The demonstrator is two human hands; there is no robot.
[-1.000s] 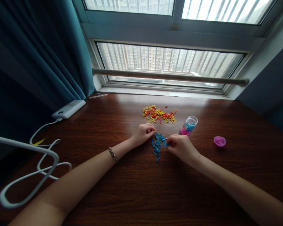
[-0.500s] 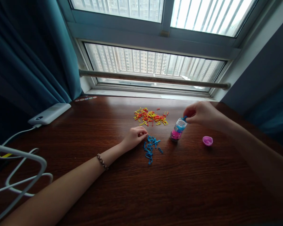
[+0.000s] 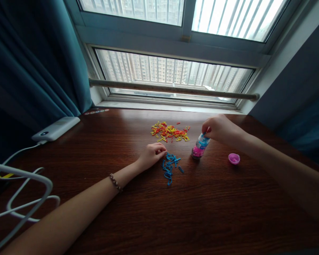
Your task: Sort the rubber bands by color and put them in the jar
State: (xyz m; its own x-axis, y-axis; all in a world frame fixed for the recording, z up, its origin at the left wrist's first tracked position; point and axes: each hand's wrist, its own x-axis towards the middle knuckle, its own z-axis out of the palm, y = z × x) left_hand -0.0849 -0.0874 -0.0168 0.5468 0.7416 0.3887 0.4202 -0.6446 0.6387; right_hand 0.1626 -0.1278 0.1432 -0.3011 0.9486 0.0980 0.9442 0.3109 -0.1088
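My right hand (image 3: 220, 128) is closed in a pinch at the mouth of a small clear jar (image 3: 198, 151), with a bit of blue rubber band (image 3: 204, 134) showing between its fingertips. Pink and blue bands fill much of the jar, which stands upright on the table. My left hand (image 3: 152, 155) rests on the table with its fingers pinched together at the upper left edge of a pile of blue rubber bands (image 3: 169, 173). Whatever lies between those fingertips is too small to make out. A pink lid (image 3: 234, 159) sits right of the jar.
Behind my hands lies a spread of yellow and orange rubber bands (image 3: 170, 132). At the left are a white power bank (image 3: 56, 128) and looping white cables (image 3: 46, 184). A window with a rail (image 3: 172, 89) closes off the table's far side.
My right hand has moved slightly left and over the jar's opening, bringing the blue rubber band into the mouth. My left hand stays in place.
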